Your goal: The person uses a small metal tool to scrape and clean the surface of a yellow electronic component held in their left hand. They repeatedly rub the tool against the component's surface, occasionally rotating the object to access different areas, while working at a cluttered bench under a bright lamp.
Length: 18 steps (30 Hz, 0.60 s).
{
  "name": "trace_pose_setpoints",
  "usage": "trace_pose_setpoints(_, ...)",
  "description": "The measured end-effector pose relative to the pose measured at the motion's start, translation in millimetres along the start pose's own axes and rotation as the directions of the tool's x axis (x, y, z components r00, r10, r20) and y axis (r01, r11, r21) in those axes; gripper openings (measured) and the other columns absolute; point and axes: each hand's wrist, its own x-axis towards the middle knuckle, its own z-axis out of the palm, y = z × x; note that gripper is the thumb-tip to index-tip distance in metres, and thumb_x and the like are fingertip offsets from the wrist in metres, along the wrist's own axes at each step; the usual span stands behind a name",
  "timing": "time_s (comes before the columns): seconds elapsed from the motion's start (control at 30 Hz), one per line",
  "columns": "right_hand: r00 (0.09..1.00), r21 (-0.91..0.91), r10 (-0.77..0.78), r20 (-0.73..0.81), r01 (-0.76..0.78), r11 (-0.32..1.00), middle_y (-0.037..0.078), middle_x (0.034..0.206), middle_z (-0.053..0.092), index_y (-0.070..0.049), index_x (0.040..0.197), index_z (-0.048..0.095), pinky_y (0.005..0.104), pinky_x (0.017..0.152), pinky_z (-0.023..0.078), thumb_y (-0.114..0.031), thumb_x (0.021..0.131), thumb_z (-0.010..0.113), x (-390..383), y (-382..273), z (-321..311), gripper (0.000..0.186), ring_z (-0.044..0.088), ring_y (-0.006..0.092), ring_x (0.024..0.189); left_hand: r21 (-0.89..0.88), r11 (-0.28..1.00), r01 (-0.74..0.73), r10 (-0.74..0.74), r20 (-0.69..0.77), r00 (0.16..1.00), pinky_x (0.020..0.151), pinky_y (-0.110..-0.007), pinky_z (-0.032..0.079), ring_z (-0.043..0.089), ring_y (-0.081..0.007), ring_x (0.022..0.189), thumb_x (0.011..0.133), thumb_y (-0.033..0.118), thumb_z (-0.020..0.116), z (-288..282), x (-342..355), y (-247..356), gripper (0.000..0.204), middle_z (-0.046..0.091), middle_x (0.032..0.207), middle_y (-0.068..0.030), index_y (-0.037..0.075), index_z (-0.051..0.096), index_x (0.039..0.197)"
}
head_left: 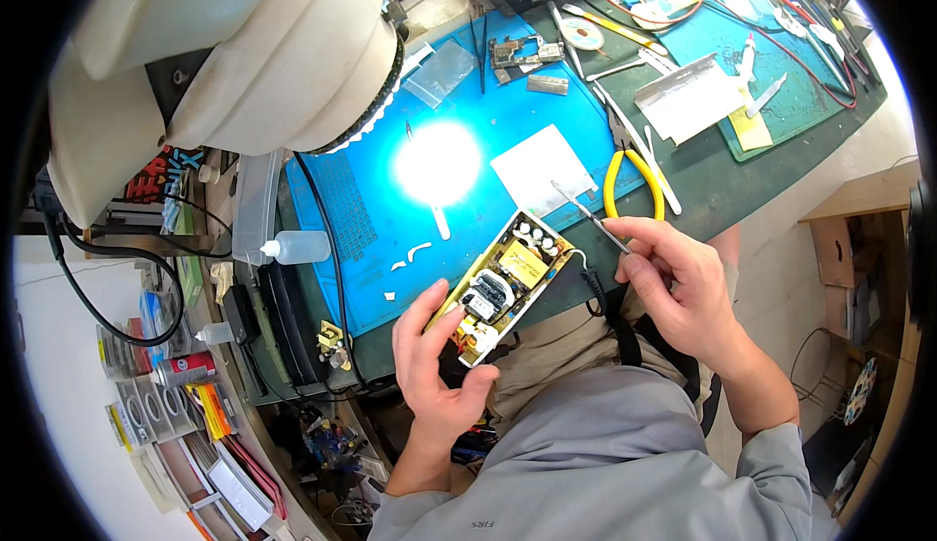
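My left hand (436, 375) grips an opened power adapter (503, 287) by its lower left end, thumb on one side and fingers on the other. Its white casing is tilted, and the circuit board inside shows a yellow transformer, a black coil and several capacitors. A dark cable leaves its right side. In my right hand (678, 292), a slim metal tool with a pointed, blade-like tip (589, 213) is pinched between thumb and fingers. That tip points up and left, just above the adapter's far end and apart from it. A white paper sheet (542, 165) lies beyond.
Yellow-handled pliers (632, 178) lie right of the sheet. A blue mat (376, 185) carries a white-handled tool (441, 221) and small white scraps. A big lamp or magnifier head (283, 53) overhangs the left. A clear squeeze bottle (301, 247) stands by a black cable.
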Motion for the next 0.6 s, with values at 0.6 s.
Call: trace_pose_setpoints(0.6,0.757,-0.140,-0.326,-0.566,0.301,0.943,0.011,0.098,0.066,-0.001,0.114,0.064,0.0236,0.060,0.043,0.002,0.106,0.051,-74.4,92.4,-35.0,0.016,0.057,0.0105,0.071,-0.044,0.998,0.045,-0.056,-0.295,0.954,0.079,-0.032,0.053,0.066,-0.0219,0.091,0.098,-0.004,0.067,-12.4,23.6,-16.6,0.010,0.069,0.101,-0.0148,-0.004,0.072,0.106)
